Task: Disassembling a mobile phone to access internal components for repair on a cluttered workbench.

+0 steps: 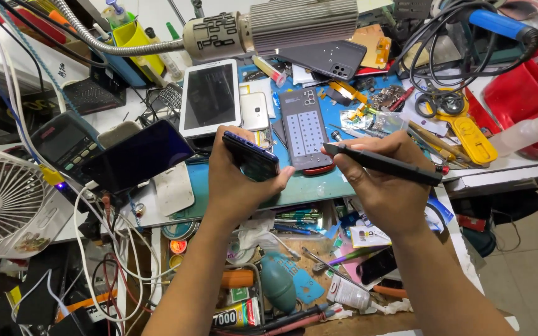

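Left hand (235, 180): wrapped around a dark phone (251, 157), thumb on the near edge and fingers curled behind it, held tilted above the front edge of the desk (306, 190).
Right hand (381, 180): closed around a black pen-shaped tool (384, 163), gripped like a pen, its tip pointing left toward the phone and stopping just short of it.
Phone: in the left hand, in front of the blue mat (284, 186), its dark screen side partly facing up.
Tool: long and slim, with a red end sticking out past the right hand.
Behind the hands: an opened phone back (306, 127) with its camera block lies flat on the mat; a white tablet (210, 96) lies to its left, with a small white phone (254, 111) between them.
Left side: a second dark phone (137, 155) rests tilted near a meter (63, 143), and a white fan (1, 199) stands at the edge.
Right side: yellow tools (465, 137) and a red container (527, 93).
Above: a lamp head (275, 28) on a bendy metal neck.
Below: an open drawer (294, 267) full of small tools and tubes.
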